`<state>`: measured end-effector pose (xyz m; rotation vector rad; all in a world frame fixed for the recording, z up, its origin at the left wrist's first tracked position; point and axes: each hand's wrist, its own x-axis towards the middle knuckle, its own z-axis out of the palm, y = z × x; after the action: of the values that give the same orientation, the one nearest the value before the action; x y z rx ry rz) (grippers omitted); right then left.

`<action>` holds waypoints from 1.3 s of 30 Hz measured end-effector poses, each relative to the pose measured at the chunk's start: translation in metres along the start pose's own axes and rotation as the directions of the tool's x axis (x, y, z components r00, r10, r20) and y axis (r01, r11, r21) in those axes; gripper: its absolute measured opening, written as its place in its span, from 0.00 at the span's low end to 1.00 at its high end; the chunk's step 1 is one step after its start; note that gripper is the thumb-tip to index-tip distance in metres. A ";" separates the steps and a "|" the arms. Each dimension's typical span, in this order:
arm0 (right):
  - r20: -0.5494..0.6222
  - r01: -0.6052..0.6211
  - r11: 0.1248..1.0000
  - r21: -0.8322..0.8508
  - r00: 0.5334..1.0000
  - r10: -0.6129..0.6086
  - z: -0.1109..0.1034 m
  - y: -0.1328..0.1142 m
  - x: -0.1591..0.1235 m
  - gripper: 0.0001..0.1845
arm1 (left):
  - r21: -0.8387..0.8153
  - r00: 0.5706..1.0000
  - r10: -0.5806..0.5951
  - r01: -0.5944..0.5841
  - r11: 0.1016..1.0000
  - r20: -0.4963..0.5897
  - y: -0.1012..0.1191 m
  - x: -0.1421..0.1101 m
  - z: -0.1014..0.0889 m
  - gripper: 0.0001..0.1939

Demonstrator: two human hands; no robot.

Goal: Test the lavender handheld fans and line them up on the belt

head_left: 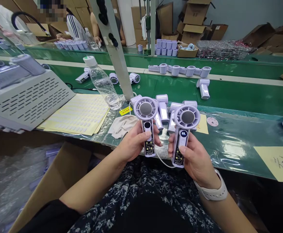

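Standing on a glossy green workbench [231, 139] is a clear plastic bottle with a white cap [102, 82]. To the right of the bottle and nearer the wearer, the left hand [137, 139] is curled around the handle of a pale lilac handheld fan with a round, ringed head [145, 109], thumb on its front; its small round display is dark. Farther right of the bottle, the right hand [198, 158], a white band [215, 191] on its wrist, grips a second lilac fan of the same shape [187, 117], thumb also on the front; its display is lit, reading what looks like 69. Both handle fronts show circuit boards. Right of the bottle, beyond the held fans, several loose lilac fans [163, 111] lie together. Just right of the bottle and nearer the wearer is a crumpled beige cloth [125, 125]; to its left, yellow sheets of pale labels [78, 111].
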<state>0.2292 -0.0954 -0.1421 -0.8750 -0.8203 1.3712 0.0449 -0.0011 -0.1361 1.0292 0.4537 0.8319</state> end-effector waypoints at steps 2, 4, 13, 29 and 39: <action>-0.013 0.019 1.000 -0.001 1.000 -0.019 -0.001 0.000 -0.001 0.16 | 0.013 1.000 0.004 -0.004 1.000 -0.002 -0.001 0.000 0.000 0.17; -0.021 0.016 1.000 0.010 1.000 -0.016 -0.002 0.000 -0.002 0.16 | 0.040 1.000 0.012 -0.012 0.999 -0.001 -0.002 0.000 0.000 0.17; 0.012 0.059 0.998 0.029 0.998 -0.060 -0.002 0.006 -0.006 0.15 | 0.048 1.000 -0.029 0.029 0.998 0.001 -0.004 -0.001 0.006 0.29; -0.142 -0.036 0.965 0.258 0.987 0.075 0.004 -0.004 -0.009 0.22 | -0.020 0.989 -0.087 0.090 0.996 0.123 0.003 -0.018 0.016 0.21; -0.100 0.000 0.951 0.310 0.994 0.032 0.014 -0.020 -0.008 0.12 | -0.076 0.991 -0.106 0.113 0.991 0.086 0.014 -0.016 0.029 0.33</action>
<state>0.2261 -0.1033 -0.1177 -0.7006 -0.4999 1.4098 0.0492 -0.0261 -0.1114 0.9517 0.3999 0.7019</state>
